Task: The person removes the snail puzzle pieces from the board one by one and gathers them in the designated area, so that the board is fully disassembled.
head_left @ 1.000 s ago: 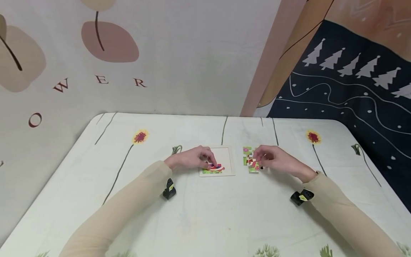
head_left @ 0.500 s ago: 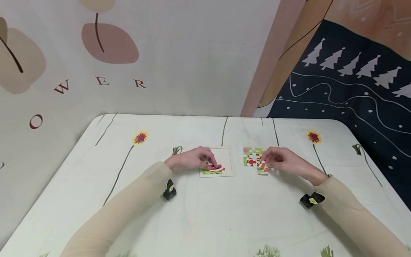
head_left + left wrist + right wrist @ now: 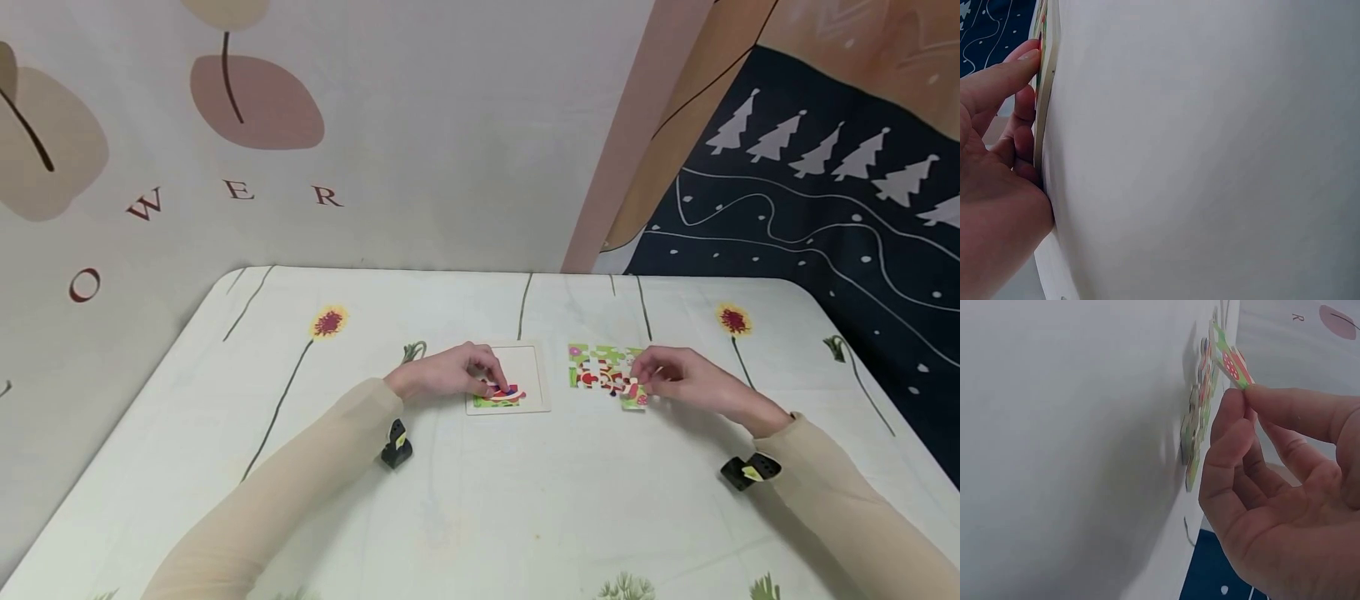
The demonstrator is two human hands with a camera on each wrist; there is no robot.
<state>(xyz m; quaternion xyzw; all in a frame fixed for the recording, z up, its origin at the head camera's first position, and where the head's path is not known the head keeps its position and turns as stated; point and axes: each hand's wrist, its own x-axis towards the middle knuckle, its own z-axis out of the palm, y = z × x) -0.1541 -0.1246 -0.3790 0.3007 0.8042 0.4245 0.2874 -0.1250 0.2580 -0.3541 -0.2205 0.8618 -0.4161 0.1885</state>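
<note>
My left hand (image 3: 453, 369) is over the shallow puzzle board (image 3: 531, 379), thumb and forefinger curled at a puzzle piece (image 3: 513, 390) in its lower left. Red, blue and green pieces show under the fingertips there. Seen from the left wrist, the fingers (image 3: 1024, 59) meet the pieces and the board's edge (image 3: 1040, 140) stands beside the curled lower fingers. On the right, my right hand (image 3: 678, 379) pinches a puzzle piece (image 3: 1230, 362), green with a red, white-dotted shape, between thumb and forefinger. It is tilted above the loose puzzle pieces (image 3: 592, 367), part of which the hand covers.
The loose pieces lie close together just right of the board. A white cloth (image 3: 480, 500) printed with flowers covers the table. Behind it rises a pale printed backdrop (image 3: 450, 167), with a dark tree-patterned cloth (image 3: 810, 200) at the right.
My right hand has moved right with the pinched piece, uncovering more of the loose pieces. The left hand and the board have stayed in place.
</note>
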